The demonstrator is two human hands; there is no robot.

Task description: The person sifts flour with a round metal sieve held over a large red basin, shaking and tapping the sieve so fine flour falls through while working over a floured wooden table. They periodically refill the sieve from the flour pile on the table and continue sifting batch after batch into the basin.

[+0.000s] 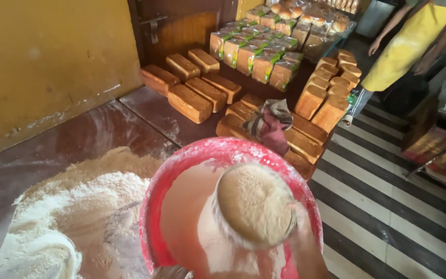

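Small bowl (255,205): a round bowl, heaped full of tan flour. It sits up inside the red basin, toward its right side.
Right hand (305,243): dusty with flour, at the small bowl's right edge. It holds the bowl by the rim. The hand is blurry, so the fingers are hard to make out.
Left hand (171,272): only a tiny bit shows at the bottom, touching the red basin's near rim. I cannot tell if it grips or is spread wide.
Red basin (181,165): big and round, white with flour inside. It is at the front of the dark table, just beside the flour pile.
Flour pile (78,206): white and tan, heaped loose on the table to the left.
Table (78,134): dark and dusty, next to a yellow wall (42,57).
Bread loaves (197,90): bare brown ones lie behind the basin.
Cloth (270,121): crumpled on some loaves.
Bagged loaves (256,54): farther back.
Other person (409,46): yellow apron, top right, well apart.
Floor (383,206): striped dark and light.
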